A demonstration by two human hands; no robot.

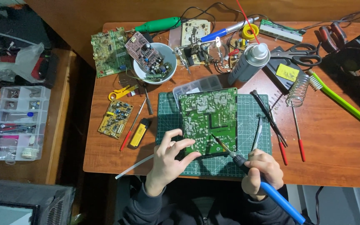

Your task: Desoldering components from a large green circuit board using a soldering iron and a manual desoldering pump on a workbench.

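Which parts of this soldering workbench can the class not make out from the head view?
- Green circuit board: near edge covered by the left hand.
- Soldering iron: blue handle cut off by the bottom edge.
- Board's solder joints: too small to tell apart.
- White bowl: its inside is hidden by a purple board.

1 head view, looking steeply down, close over wooden desk [338, 141], near edge at bottom.
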